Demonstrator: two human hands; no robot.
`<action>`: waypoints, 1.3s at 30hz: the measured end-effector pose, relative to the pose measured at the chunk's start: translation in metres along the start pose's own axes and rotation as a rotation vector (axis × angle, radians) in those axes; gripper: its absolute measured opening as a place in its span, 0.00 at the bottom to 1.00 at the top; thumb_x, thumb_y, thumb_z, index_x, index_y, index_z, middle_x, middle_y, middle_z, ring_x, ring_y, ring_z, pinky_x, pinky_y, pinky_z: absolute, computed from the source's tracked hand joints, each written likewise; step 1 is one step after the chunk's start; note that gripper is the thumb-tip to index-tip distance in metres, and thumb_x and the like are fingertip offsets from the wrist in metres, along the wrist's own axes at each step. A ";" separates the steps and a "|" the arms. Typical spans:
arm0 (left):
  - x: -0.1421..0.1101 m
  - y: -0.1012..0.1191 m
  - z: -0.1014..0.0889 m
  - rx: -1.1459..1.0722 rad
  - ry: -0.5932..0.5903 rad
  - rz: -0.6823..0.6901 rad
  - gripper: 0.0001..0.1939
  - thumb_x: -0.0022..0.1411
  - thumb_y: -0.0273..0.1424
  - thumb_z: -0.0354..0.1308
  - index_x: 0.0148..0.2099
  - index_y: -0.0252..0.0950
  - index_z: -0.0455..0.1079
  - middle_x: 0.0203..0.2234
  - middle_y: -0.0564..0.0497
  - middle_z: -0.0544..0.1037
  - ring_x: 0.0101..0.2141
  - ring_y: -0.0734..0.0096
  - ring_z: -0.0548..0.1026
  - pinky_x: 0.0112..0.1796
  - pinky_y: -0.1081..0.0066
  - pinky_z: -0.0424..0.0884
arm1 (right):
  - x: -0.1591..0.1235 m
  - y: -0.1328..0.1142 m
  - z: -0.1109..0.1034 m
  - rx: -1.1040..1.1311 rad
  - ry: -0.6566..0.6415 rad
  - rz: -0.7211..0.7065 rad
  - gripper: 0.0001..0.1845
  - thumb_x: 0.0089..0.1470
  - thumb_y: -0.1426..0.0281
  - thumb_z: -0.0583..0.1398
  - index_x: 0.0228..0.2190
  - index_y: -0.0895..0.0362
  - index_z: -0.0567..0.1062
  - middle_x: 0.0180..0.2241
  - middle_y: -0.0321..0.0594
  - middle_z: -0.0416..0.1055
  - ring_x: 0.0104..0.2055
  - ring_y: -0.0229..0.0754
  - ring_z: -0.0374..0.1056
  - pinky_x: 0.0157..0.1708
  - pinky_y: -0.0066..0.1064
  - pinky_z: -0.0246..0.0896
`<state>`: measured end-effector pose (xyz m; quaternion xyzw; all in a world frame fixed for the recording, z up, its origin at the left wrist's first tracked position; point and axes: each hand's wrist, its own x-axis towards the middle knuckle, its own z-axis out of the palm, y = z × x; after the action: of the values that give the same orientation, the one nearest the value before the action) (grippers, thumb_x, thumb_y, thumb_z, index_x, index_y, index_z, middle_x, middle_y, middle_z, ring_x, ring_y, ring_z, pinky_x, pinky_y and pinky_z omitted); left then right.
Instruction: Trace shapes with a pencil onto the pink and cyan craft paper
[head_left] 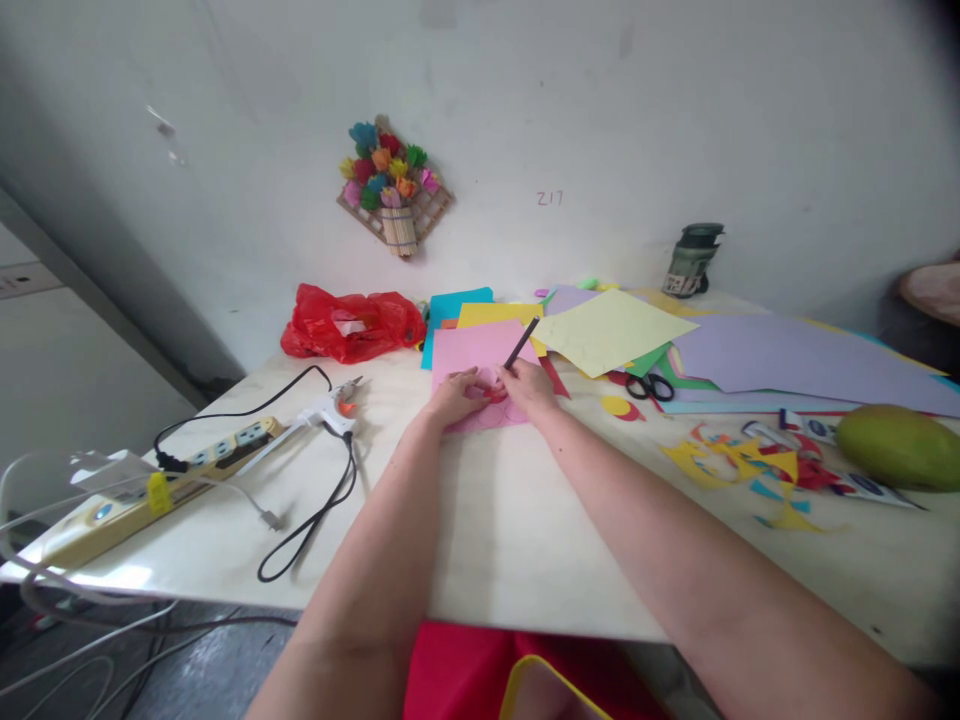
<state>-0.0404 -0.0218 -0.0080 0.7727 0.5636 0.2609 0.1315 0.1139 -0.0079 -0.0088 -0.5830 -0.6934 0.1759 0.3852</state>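
A sheet of pink paper (pixel 480 350) lies on the table, with faint drawn outlines near its front edge. My left hand (pixel 456 397) rests on the sheet, its fingers stretched out and holding down a small red paper piece (pixel 495 395). The shape of that piece is mostly covered by my fingers. Closed around a black pencil (pixel 523 342), my right hand (pixel 527 387) leans on the paper beside the red piece. The pencil slants up to the right, and its tip is hidden by the hand.
To the left are a hot glue gun (pixel 330 408), a power strip (pixel 232 445) and loose cables. A red plastic bag (pixel 349 325) sits behind. Coloured sheets (pixel 615 330), scissors (pixel 649 387), paper scraps (pixel 720 462), glue tubes and a green mango (pixel 900 447) lie right.
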 end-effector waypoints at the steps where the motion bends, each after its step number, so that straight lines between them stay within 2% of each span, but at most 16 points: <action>1: 0.000 0.000 0.001 -0.001 0.002 0.001 0.15 0.49 0.33 0.60 0.42 0.41 0.72 0.54 0.50 0.63 0.52 0.65 0.61 0.51 0.70 0.56 | 0.000 0.001 0.000 -0.005 -0.002 -0.006 0.14 0.51 0.59 0.52 0.30 0.54 0.73 0.28 0.38 0.74 0.34 0.38 0.69 0.32 0.26 0.59; 9: 0.001 -0.002 0.005 0.046 0.022 -0.005 0.19 0.49 0.37 0.59 0.46 0.43 0.70 0.53 0.52 0.64 0.53 0.62 0.60 0.52 0.68 0.56 | 0.003 0.004 0.002 -0.057 0.011 -0.022 0.16 0.51 0.58 0.51 0.29 0.54 0.73 0.28 0.39 0.74 0.34 0.39 0.69 0.32 0.26 0.59; 16: 0.001 0.000 0.006 0.065 0.012 -0.023 0.16 0.49 0.37 0.59 0.43 0.45 0.72 0.54 0.55 0.62 0.54 0.61 0.59 0.53 0.68 0.54 | 0.003 0.003 0.001 -0.046 0.002 -0.017 0.14 0.51 0.59 0.52 0.29 0.53 0.73 0.28 0.38 0.74 0.34 0.38 0.69 0.33 0.26 0.60; 21: -0.001 -0.001 0.009 0.105 0.043 0.006 0.20 0.51 0.47 0.54 0.43 0.44 0.73 0.54 0.53 0.63 0.52 0.58 0.60 0.51 0.68 0.55 | 0.003 0.005 0.003 -0.052 0.020 -0.021 0.15 0.51 0.58 0.52 0.29 0.54 0.73 0.28 0.39 0.74 0.33 0.39 0.69 0.33 0.27 0.60; 24: -0.004 0.004 0.009 0.166 0.072 -0.048 0.22 0.49 0.51 0.54 0.42 0.45 0.73 0.54 0.53 0.62 0.53 0.53 0.57 0.52 0.62 0.51 | 0.004 0.005 0.003 -0.050 0.004 -0.007 0.16 0.50 0.58 0.52 0.28 0.54 0.73 0.29 0.39 0.74 0.33 0.38 0.69 0.32 0.26 0.60; 26: -0.007 0.010 0.007 0.206 0.120 -0.090 0.22 0.48 0.51 0.55 0.40 0.46 0.73 0.53 0.53 0.64 0.54 0.51 0.55 0.53 0.59 0.48 | 0.004 0.006 0.003 -0.050 -0.001 0.011 0.16 0.50 0.58 0.52 0.28 0.54 0.73 0.29 0.39 0.74 0.33 0.38 0.69 0.32 0.26 0.59; 29: -0.009 0.019 0.000 0.268 0.150 -0.081 0.16 0.50 0.45 0.56 0.39 0.46 0.74 0.49 0.52 0.68 0.51 0.53 0.58 0.53 0.59 0.47 | 0.005 0.007 0.003 -0.041 -0.003 0.016 0.16 0.51 0.58 0.51 0.29 0.54 0.73 0.29 0.39 0.74 0.34 0.37 0.69 0.33 0.25 0.59; 31: -0.011 0.024 -0.006 0.312 0.095 -0.008 0.12 0.52 0.39 0.55 0.38 0.46 0.74 0.47 0.53 0.70 0.50 0.56 0.59 0.53 0.62 0.48 | 0.005 0.008 0.004 -0.030 -0.009 0.007 0.16 0.51 0.58 0.51 0.29 0.54 0.73 0.29 0.39 0.74 0.33 0.37 0.69 0.33 0.26 0.59; 33: -0.012 0.029 -0.012 0.362 0.002 0.059 0.12 0.51 0.38 0.56 0.39 0.46 0.74 0.47 0.54 0.70 0.51 0.56 0.59 0.53 0.63 0.48 | 0.006 0.008 0.004 -0.029 -0.013 -0.001 0.16 0.51 0.58 0.51 0.29 0.54 0.73 0.29 0.39 0.74 0.33 0.38 0.69 0.33 0.26 0.59; 36: -0.014 0.036 -0.018 0.439 -0.184 0.131 0.19 0.49 0.42 0.56 0.44 0.46 0.71 0.51 0.54 0.66 0.55 0.54 0.53 0.54 0.59 0.43 | 0.009 0.008 0.004 -0.065 -0.014 0.001 0.16 0.50 0.58 0.51 0.29 0.55 0.73 0.29 0.41 0.74 0.34 0.39 0.69 0.32 0.26 0.59; 39: -0.018 0.047 -0.020 0.494 -0.314 0.114 0.27 0.52 0.49 0.50 0.53 0.49 0.62 0.56 0.57 0.58 0.59 0.57 0.42 0.55 0.54 0.37 | 0.010 0.007 0.003 -0.090 -0.022 0.018 0.16 0.50 0.59 0.52 0.30 0.56 0.73 0.31 0.42 0.74 0.35 0.40 0.69 0.33 0.26 0.59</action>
<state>-0.0177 -0.0562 0.0279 0.8426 0.5384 0.0001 0.0100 0.1168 0.0039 -0.0124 -0.6042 -0.6994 0.1543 0.3492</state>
